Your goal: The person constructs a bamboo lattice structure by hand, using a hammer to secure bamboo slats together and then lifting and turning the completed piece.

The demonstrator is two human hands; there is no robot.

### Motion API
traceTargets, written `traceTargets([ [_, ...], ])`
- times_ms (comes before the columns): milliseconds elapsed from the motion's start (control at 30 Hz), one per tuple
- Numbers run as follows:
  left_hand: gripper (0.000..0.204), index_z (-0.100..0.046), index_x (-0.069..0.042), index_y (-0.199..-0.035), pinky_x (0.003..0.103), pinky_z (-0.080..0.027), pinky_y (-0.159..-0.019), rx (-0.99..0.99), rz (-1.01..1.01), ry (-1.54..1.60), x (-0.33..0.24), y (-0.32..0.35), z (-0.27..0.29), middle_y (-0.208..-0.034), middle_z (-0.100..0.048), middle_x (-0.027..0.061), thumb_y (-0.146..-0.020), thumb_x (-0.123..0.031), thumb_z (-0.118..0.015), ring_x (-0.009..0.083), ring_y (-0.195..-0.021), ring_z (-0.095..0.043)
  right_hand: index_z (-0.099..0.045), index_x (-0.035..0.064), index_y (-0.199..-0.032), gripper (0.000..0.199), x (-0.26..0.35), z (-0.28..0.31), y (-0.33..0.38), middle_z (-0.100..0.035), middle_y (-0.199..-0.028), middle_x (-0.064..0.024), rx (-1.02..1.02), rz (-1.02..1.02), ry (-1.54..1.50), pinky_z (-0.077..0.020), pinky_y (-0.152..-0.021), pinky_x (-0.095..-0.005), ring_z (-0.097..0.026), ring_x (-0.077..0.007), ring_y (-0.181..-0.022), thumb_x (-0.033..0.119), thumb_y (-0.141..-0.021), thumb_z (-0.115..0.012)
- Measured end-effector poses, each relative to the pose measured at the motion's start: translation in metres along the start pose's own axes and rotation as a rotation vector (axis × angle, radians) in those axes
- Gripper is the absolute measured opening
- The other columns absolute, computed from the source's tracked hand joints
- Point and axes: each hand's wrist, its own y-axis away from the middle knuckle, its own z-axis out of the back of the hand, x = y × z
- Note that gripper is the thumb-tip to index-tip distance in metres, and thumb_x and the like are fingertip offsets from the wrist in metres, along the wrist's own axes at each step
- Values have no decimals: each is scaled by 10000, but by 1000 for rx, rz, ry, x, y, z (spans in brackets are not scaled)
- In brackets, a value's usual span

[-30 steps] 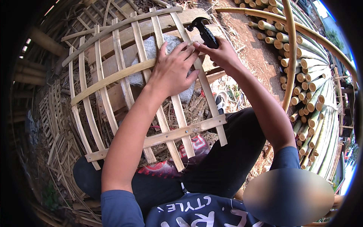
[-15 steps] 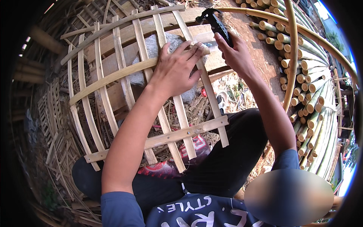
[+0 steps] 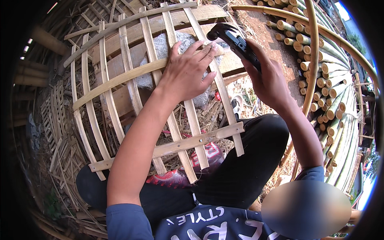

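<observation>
A lattice of pale bamboo slats lies slanted in front of me, its near end over my lap. My left hand presses on the right end of its middle crosspiece, fingers bent over the strip and thumb off to the right. Whether a nail sits at the fingertips, I cannot make out. My right hand is closed round the handle of a black hammer. The hammer's head is just above and beside the left fingertips, close to the crosspiece's end.
Beneath the lattice are a grey stone block and wooden boards. Cut bamboo poles are stacked at the right, behind a bent pole. More slatted pieces lie at the left. Shavings litter the ground.
My right hand has moved right and toward me, and the hammer's head has come down closer to the left fingertips. The left hand and the lattice have barely shifted.
</observation>
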Motion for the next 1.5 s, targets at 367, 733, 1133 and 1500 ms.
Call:
traceTargets([
  [367,607,-497,-76,-1455,586,-203,-1179,-22,-26,-2,0,0,-2,-1413,-575,134,-954,-418,-514,268,-1403,-433,-509,38,-1342,418,-6,-4,7,-683,-837,-232,-241,119,-66,-521,-627,-473,-679,-407,-751,137,-955,-632],
  [733,595,-500,-84,-1449,580,-199,-1177,9,-2,-10,0,1,-2,-1419,-577,88,-956,-417,-516,261,-1398,-433,-483,74,-1397,479,-6,-9,6,-677,-861,-233,0,152,77,-519,-612,-475,-665,-414,-701,128,-947,-639],
  [1133,603,-494,-77,-1453,572,-217,-1160,-21,-20,-18,0,2,-3,-1461,-544,71,-943,-397,-530,258,-1396,-434,-493,76,-1416,487,-5,-2,9,-696,-885,-235,-59,29,72,-525,-643,-449,-691,-396,-735,107,-951,-634],
  [1500,580,-524,-81,-1432,572,-215,-1164,9,3,-22,-1,2,-3,-1480,-530,64,-942,-392,-520,254,-1397,-433,-480,48,-1410,489,-8,-9,10,-694,-874,-223,-239,98,5,-531,-632,-439,-696,-397,-731,120,-953,-637],
])
